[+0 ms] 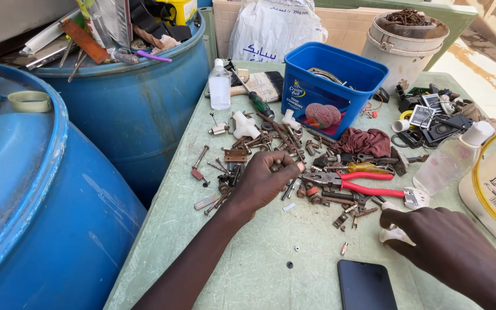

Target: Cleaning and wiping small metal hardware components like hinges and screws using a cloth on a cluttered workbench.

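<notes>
**Sorting small hardware on a cluttered table: left hand in the pile, right hand on a white fitting**

Head-camera view of a person's two bare hands at a pale green table [248,270]. The step in hand appears to be picking through a heap of rusty screws, bolts and brackets [259,150] spread over the middle of the table. The left hand [264,182] lies palm-down on the near edge of the heap, fingers curled loosely and half closed, fingertips touching the metal pieces; whether a piece is pinched under them cannot be told. The right hand [438,241], at the near right, is closed around a small white plastic fitting [396,234], of which only the left end shows beyond the fingers.

Just beyond the right hand lie red-handled pliers [358,182], handles pointing right, with a yellow-handled tool [364,167] just behind them. A dark phone [366,285] lies face-down at the near edge, and a small dark washer [289,264] and a light nut [297,249] lie apart from the heap between the two hands.

As a judgement, the next move calls for a fine pinch by the left fingertips, since the pieces are small, tangled and overlapping; lifting one is likely to drag its neighbours.

Also in view: a blue plastic tub [333,86] behind the heap, a green-handled screwdriver [255,99], a maroon rag [366,141], and two blue drums [127,109] at left.
</notes>
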